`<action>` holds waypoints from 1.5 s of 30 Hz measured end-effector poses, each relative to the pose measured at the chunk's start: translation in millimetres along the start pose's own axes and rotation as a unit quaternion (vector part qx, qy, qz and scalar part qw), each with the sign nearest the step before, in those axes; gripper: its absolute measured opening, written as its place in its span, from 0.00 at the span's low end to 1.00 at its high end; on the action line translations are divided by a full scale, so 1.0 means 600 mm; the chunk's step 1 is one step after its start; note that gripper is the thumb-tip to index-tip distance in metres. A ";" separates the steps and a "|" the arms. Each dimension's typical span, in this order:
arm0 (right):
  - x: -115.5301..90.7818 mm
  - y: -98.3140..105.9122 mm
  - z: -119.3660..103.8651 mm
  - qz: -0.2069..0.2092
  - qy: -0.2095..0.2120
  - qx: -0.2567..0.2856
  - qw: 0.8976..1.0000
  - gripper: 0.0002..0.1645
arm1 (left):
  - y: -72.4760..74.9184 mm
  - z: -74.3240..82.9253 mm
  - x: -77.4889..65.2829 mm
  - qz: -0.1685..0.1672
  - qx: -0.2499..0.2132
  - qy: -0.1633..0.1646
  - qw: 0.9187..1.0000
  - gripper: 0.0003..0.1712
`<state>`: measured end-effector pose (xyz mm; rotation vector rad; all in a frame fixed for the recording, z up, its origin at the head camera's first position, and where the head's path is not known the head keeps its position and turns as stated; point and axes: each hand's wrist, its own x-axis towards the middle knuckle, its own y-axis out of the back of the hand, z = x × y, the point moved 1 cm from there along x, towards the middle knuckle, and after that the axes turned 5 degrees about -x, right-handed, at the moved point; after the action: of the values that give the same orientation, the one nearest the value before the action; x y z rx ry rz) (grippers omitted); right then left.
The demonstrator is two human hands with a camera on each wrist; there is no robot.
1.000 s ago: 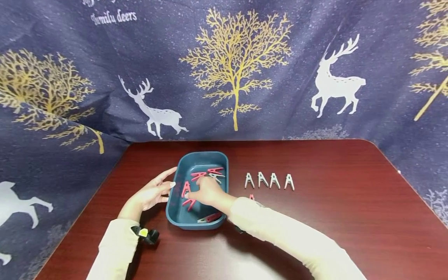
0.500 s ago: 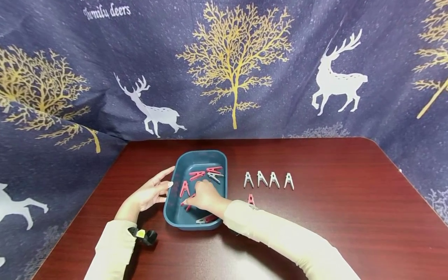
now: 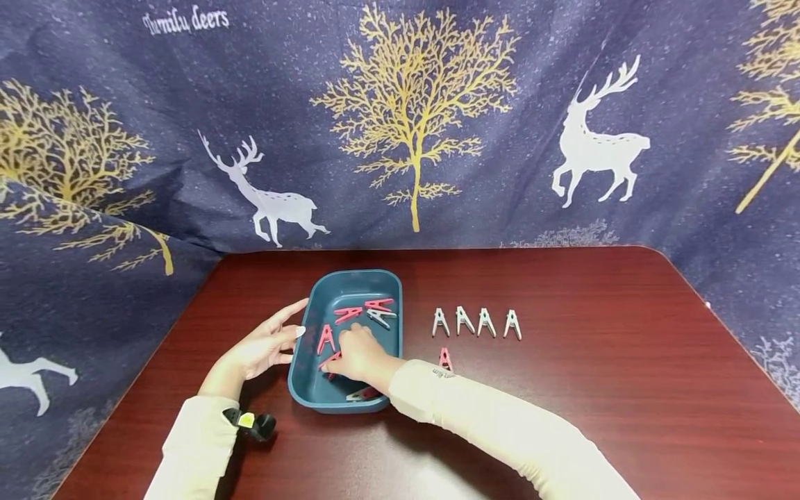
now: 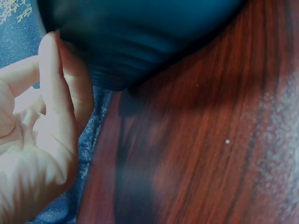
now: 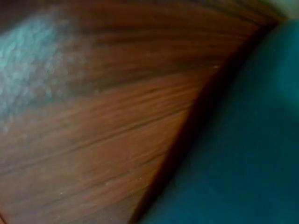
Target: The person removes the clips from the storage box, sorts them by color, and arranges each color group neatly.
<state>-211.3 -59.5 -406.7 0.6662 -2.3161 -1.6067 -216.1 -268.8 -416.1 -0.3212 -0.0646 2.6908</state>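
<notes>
My left hand [image 3: 265, 348] lies against the left side of a blue plastic bin [image 3: 344, 408], its fingers extended and the thumb at the rim. In the left wrist view, fingertips of that hand [image 4: 56, 107] touch the bin's outer wall [image 4: 140, 42]. Inside the bin, my right hand [image 3: 364, 357] reaches down and pinches a red clothespin [image 3: 332, 361], partly covered by the fingers. Around it lie more red clothespins [image 3: 326, 339] and a grey clothespin [image 3: 379, 317]. A further grey clothespin [image 3: 357, 396] lies near the front wall, partly hidden by my right wrist.
Right of the bin, several grey clothespins [image 3: 440, 322] form a row on the dark red wooden table [image 3: 594, 361]. Below that row lies a red clothespin [image 3: 445, 358], close to my right sleeve. A blue cloth [image 3: 500, 173] with deer and trees hangs behind the table.
My right hand has shifted slightly toward the near left inside the bin, closing onto the red clothespin there. My left hand keeps its place at the bin's side. The head view has drifted slightly.
</notes>
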 end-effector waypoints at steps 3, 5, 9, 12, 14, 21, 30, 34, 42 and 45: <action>-0.001 -0.001 0.001 0.005 0.005 -0.009 1.000 0.22 | -0.003 0.001 0.002 0.005 0.006 0.006 1.000 0.38; -0.002 -0.001 0.002 0.006 0.007 -0.004 1.000 0.21 | -0.005 0.001 0.003 0.010 0.010 0.011 1.000 0.38; -0.005 0.000 0.004 0.007 -0.007 0.020 1.000 0.23 | -0.006 0.000 0.001 0.017 0.012 0.014 1.000 0.38; -0.007 0.004 0.005 0.012 -0.008 0.030 0.999 0.24 | -0.005 0.000 0.000 0.016 0.009 0.011 1.000 0.38; -0.007 0.004 0.006 0.018 -0.001 0.033 0.999 0.24 | -0.004 0.000 -0.001 0.017 0.009 0.011 1.000 0.38; -0.007 0.001 0.006 0.009 0.021 0.032 0.999 0.22 | -0.003 -0.003 -0.003 0.018 0.012 0.012 1.000 0.38; -0.010 -0.001 0.003 -0.017 0.049 0.046 0.998 0.20 | -0.003 -0.003 -0.001 0.008 0.001 0.003 1.000 0.37; -0.009 -0.003 0.002 -0.039 0.066 0.068 0.995 0.18 | -0.002 -0.002 -0.001 0.000 -0.005 -0.001 1.000 0.37; -0.007 -0.008 0.002 -0.050 0.096 0.044 0.993 0.14 | -0.001 -0.003 -0.001 -0.002 -0.007 -0.001 1.000 0.37; -0.008 -0.006 0.001 -0.057 0.094 0.046 0.993 0.09 | -0.001 -0.003 -0.002 -0.002 -0.006 -0.001 1.000 0.38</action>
<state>-206.7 -57.7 -409.9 0.9437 -2.2607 -1.4210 -214.7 -268.6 -417.4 -0.3224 -0.0820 2.6883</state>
